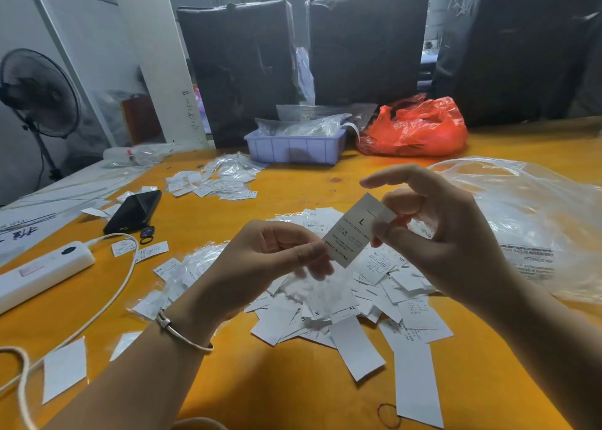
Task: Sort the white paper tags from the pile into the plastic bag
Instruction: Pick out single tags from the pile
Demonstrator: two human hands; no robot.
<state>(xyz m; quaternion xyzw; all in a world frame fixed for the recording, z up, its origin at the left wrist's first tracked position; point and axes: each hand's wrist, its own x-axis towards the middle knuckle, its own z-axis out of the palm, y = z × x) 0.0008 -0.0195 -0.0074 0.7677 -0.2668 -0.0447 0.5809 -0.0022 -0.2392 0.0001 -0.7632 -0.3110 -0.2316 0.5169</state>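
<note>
A white paper tag [353,231] marked "L" hangs in the air above the pile, held at both ends. My left hand [273,257] pinches its lower corner between thumb and fingers. My right hand [433,231] pinches its upper end, with the index finger stretched out above. Below lies the pile of white tags [358,302], spread over the orange table [293,380]. A large clear plastic bag [527,221] lies crumpled on the table to the right of my right hand.
A black phone [133,211], a white power strip [42,273] and its cable [127,280] lie at left. A purple tray [293,149] and a red bag [417,126] stand at the back. More tags [208,185] lie scattered behind. A standing fan [35,94] is far left.
</note>
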